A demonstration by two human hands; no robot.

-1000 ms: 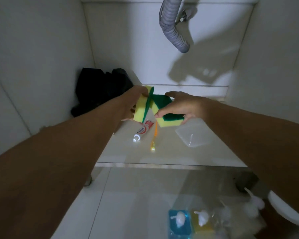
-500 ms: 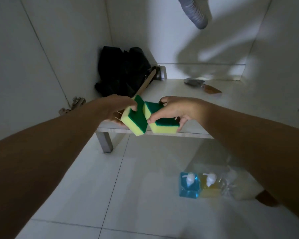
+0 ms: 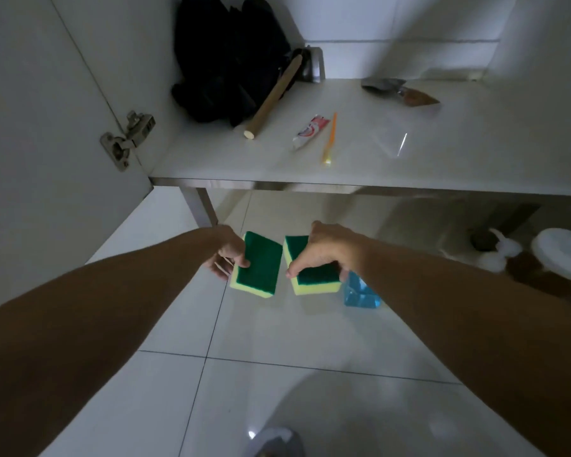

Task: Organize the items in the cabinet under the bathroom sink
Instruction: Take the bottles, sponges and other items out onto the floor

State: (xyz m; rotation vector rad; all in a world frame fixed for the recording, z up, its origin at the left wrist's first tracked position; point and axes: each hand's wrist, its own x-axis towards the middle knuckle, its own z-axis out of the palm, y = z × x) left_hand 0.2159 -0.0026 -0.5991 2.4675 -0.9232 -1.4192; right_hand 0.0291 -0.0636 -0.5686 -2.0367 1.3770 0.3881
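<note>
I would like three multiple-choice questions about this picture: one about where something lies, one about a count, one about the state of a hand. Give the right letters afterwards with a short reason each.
1. Where does the toothpaste tube lie?
A. on the cabinet shelf, next to the orange toothbrush
B. on the floor tiles
C. in the left hand

2. How many sponges does the person hold?
A. one
B. two
C. three

3. What is the right hand doing?
A. hanging idle with straight fingers
B. pressing flat on the shelf
C. gripping a sponge from above

Answers:
1 A: the tube rests on the cabinet shelf beside the toothbrush.
2 B: the left hand holds the left sponge and the right hand holds the right sponge.
3 C: its fingers and thumb curl round the sponge's sides.
</note>
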